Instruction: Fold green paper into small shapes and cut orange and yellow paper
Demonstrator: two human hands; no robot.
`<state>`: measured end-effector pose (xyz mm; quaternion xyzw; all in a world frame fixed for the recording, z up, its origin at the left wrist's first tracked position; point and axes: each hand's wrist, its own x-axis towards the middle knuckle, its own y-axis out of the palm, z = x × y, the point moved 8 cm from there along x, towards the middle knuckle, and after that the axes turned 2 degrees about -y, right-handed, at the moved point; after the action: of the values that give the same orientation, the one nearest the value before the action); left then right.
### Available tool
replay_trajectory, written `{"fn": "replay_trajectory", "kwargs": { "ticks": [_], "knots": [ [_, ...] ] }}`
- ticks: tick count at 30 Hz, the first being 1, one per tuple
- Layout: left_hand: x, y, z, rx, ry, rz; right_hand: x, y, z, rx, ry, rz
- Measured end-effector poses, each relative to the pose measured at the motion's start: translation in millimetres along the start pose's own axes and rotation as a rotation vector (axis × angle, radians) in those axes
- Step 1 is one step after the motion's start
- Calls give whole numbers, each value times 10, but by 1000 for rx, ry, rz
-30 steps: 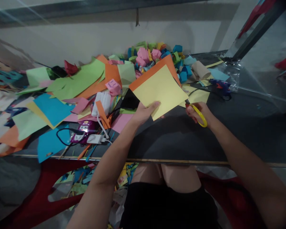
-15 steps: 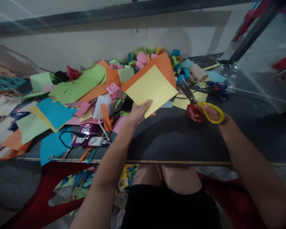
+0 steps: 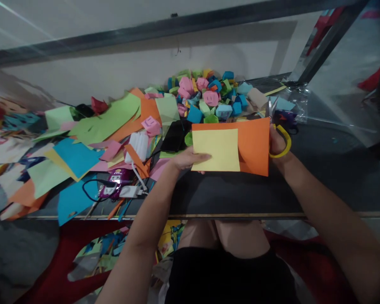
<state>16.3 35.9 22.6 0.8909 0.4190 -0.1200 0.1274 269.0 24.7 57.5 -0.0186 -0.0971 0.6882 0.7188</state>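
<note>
My left hand (image 3: 191,158) pinches the left edge of a yellow sheet of paper (image 3: 220,147) lying over a larger orange sheet (image 3: 255,145). Both sheets are raised above the dark table, with their left edges lined up. At the orange sheet's right edge, my right hand (image 3: 277,141) is closed on scissors (image 3: 285,145) with a yellow handle loop. The blades point away from me and up; the orange sheet and my hand hide the red loop. Whether my right fingers also touch the orange sheet I cannot tell.
Small folded paper pieces (image 3: 209,95) are heaped along the wall. To the left lie loose coloured sheets (image 3: 76,154), a black phone (image 3: 174,137), a purple power strip (image 3: 114,181) and a white charger (image 3: 129,191). A cardboard tube (image 3: 256,97) lies behind the sheets.
My left hand has turned both sheets level and lowered them slightly. My right hand has brought the scissors from the right up to the orange sheet's right edge.
</note>
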Motion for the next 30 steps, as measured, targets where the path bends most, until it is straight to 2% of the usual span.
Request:
{"fn": "replay_trajectory", "kwargs": {
  "ticks": [2, 4, 8, 10, 12, 15, 17, 19, 21, 23, 30],
  "knots": [
    [37, 16, 6, 5, -14, 17, -19, -12, 12, 149, -12, 3],
    [52, -4, 12, 12, -10, 16, 20, -103, 25, 197, -47, -58],
    [24, -33, 36, 51, -22, 43, 183, -555, 183, 194, -244, -401],
    [-1, -3, 63, 79, -62, 94, 270, -667, 322, 139, -296, -452],
    [-25, 60, 103, 110, -124, 174, 370, -543, 482, 115, -286, -284],
    [-57, 143, 159, 144, -203, 279, 373, -43, 698, 130, -195, 149],
    [-57, 137, 161, 148, -204, 273, 280, 312, 756, 76, -92, 420],
    [-50, 106, 145, 141, -183, 237, 194, 540, 773, -81, -64, 608],
    [-49, 89, 122, 130, -160, 213, 169, 627, 766, -278, -112, 703],
    [-51, 97, 97, 111, -139, 206, 194, 621, 741, -405, -154, 732],
    [-67, 156, 64, -5, -108, 185, 242, 580, 737, -485, -134, 781]
  ]
}}
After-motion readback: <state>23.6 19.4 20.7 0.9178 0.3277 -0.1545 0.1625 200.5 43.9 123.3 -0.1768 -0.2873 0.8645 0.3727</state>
